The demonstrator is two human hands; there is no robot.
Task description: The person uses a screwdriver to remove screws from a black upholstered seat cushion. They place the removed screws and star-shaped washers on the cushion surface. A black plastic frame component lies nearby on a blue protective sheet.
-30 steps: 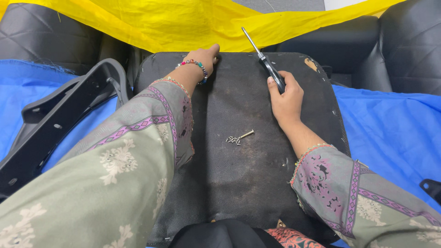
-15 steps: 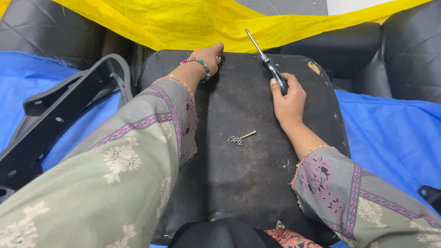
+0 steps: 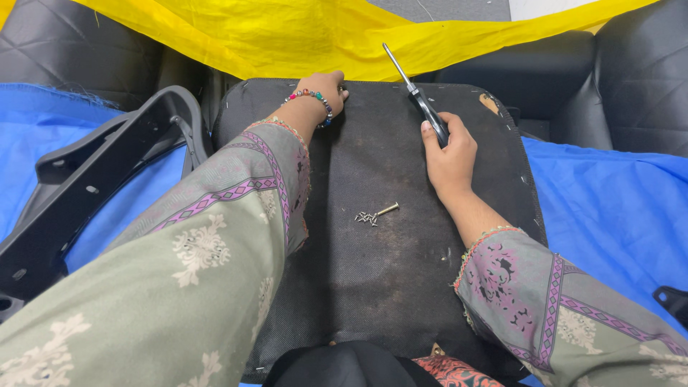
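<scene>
A person kneels over an upturned black seat cushion point(image 3: 373, 287) on a blue sheet point(image 3: 609, 208), hands well apart. The right hand point(image 3: 450, 149) is closed round the black handle of a screwdriver point(image 3: 419, 97), its shaft pointing toward the cushion's far edge, near the right corner. The left hand point(image 3: 324, 89), a beaded bracelet at the wrist, grips that far edge toward the left. A small cluster of loose screws point(image 3: 374, 215) lies mid-cushion. The work looks to be between fasteners; the next move would likely call for seating the tip squarely on a fixing along the far edge while the left hand steadies the cushion.
</scene>
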